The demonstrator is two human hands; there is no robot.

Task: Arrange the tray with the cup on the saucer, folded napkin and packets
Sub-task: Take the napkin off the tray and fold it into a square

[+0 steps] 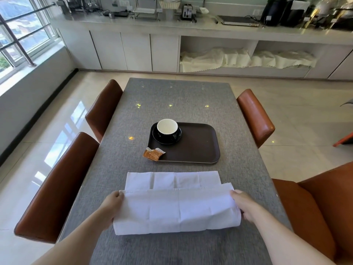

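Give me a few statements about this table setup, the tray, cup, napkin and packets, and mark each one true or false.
1. The cup sits on the saucer, on the tray. True.
2. The napkin lies on the tray. False: it is on the table, nearer the person.
3. Both hands hold the napkin, left hand and right hand at opposite ends. True.
4. The packets lie inside the cup. False: they overlap the tray's near left corner.

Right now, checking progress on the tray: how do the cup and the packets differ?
The cup stands upright on its saucer inside the tray; the packets lie flat, straddling the tray's near-left rim. The cup is black outside, white inside; the packets are orange-brown. Neither is held.
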